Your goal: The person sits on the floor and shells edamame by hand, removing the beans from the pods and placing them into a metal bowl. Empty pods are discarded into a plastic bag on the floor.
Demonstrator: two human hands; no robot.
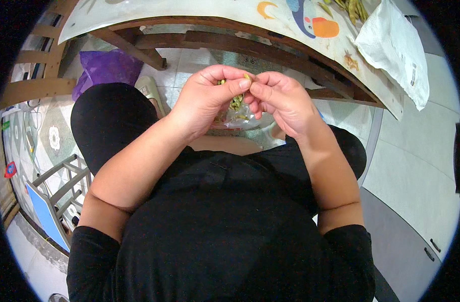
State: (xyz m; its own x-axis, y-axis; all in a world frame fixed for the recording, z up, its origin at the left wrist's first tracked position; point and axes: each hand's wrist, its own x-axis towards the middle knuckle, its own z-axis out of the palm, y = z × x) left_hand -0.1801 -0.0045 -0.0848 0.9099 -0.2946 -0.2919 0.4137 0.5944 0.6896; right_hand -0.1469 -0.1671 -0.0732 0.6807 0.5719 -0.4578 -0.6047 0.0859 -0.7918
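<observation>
My left hand and my right hand meet in front of me, above my lap. Both thumbs and forefingers pinch a small yellow-green bean pod, of which only a bit shows between the fingertips. More green shows inside the curled fingers of my left hand, mostly hidden. Below the hands, green bean pieces lie by a clear plastic bag, partly covered by my fingers.
A wooden table with a patterned cover stands ahead. Long bean pods and a white plastic bag lie at its right. A purple bag is on the floor, and a blue-topped stool stands at left.
</observation>
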